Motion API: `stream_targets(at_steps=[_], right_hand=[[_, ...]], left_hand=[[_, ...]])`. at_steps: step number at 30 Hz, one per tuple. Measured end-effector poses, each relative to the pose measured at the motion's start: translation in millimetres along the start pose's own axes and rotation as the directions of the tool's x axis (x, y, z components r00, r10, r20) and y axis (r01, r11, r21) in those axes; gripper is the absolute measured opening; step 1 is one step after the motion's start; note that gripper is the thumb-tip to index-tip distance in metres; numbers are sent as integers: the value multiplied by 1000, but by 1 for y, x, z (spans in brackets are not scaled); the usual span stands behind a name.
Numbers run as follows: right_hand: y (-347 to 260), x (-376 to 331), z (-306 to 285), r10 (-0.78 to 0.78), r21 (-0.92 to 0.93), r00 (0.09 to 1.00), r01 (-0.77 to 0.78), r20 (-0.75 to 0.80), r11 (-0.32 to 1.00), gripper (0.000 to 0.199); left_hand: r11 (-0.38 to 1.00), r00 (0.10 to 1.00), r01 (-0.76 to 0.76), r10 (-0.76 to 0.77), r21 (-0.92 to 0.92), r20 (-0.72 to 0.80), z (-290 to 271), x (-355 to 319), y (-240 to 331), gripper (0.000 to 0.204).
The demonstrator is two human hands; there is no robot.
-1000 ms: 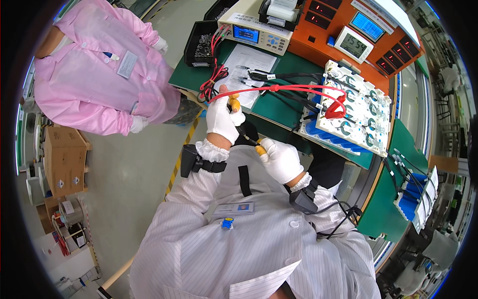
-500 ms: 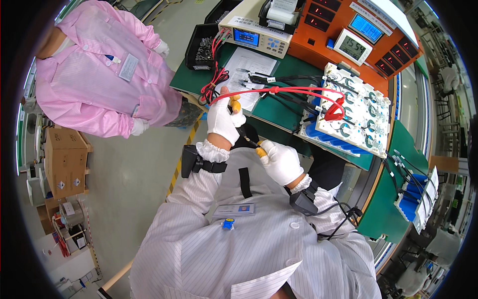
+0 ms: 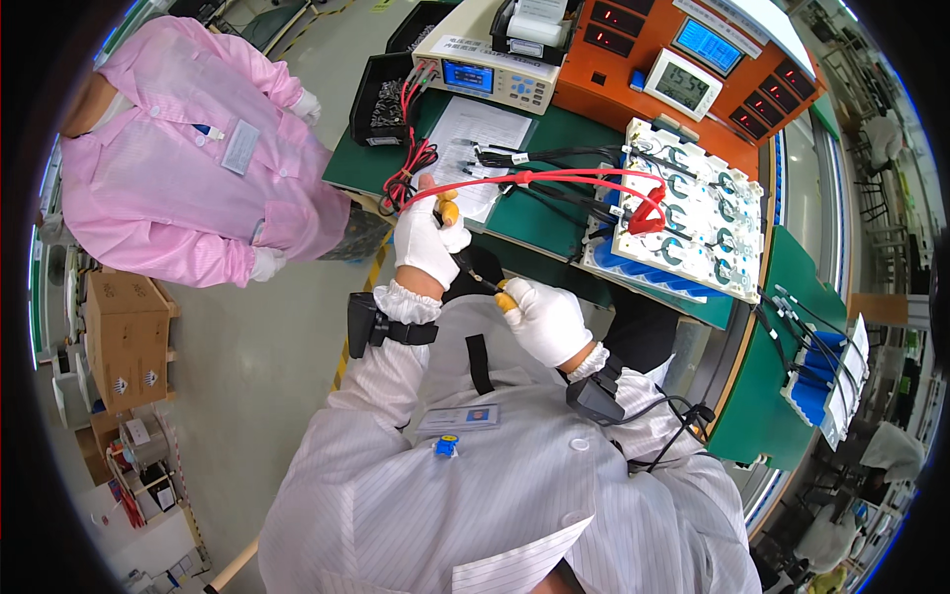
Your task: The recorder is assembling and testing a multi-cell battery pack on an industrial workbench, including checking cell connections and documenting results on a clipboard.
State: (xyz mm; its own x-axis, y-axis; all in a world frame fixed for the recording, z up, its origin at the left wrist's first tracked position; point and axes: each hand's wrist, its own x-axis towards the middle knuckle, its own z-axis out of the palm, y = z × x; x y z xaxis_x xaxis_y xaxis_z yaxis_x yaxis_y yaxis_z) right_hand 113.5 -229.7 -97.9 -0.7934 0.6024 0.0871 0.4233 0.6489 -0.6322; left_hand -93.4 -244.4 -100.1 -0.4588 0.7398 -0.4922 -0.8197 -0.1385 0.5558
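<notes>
Black lead (image 3: 479,277), near the centre of the view, slants from the left hand (image 3: 427,247) at eleven o'clock to the right hand (image 3: 547,322) between three and four o'clock. The left fingers are curled about its upper part; the right fingers are narrow, pinching its lower end. A red cable (image 3: 554,174) passes the left hand and runs to a red clip (image 3: 648,215) at two o'clock, over the white top of a battery block (image 3: 701,226) on the green table (image 3: 348,163). Judged from this layout, the work appears part-way along: the clip is already at the block, whereas the black lead is in hand, apart from it. Whether the clip grips anything, and how much is left, cannot be told. A meter (image 3: 503,79) stands at twelve o'clock.
</notes>
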Motion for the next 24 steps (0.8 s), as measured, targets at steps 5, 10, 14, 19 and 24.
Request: stream_targets(at_steps=[5, 10, 14, 19, 24], right_hand=[[-2, -4, 0, 8, 0, 1000, -8, -19, 1000, 17], [9, -6, -12, 187, 188, 979, -170, -79, 968, 16], [10, 7, -21, 239, 296, 949, -173, -203, 939, 15], [8, 16, -24, 205, 198, 951, -161, -229, 967, 16], [1, 14, -25, 174, 149, 965, -147, -195, 978, 13]], left_hand=[[995, 995, -57, 63, 83, -79, -5, 6, 6, 37], [942, 994, -95, 70, 323, 89, -13, -3, 28, 29], [820, 951, -8, -170, 572, 258, -19, -16, 14, 17], [826, 949, -49, -136, 562, 283, -13, -25, -4, 16], [840, 941, -66, -128, 538, 315, -16, -28, -7, 14]])
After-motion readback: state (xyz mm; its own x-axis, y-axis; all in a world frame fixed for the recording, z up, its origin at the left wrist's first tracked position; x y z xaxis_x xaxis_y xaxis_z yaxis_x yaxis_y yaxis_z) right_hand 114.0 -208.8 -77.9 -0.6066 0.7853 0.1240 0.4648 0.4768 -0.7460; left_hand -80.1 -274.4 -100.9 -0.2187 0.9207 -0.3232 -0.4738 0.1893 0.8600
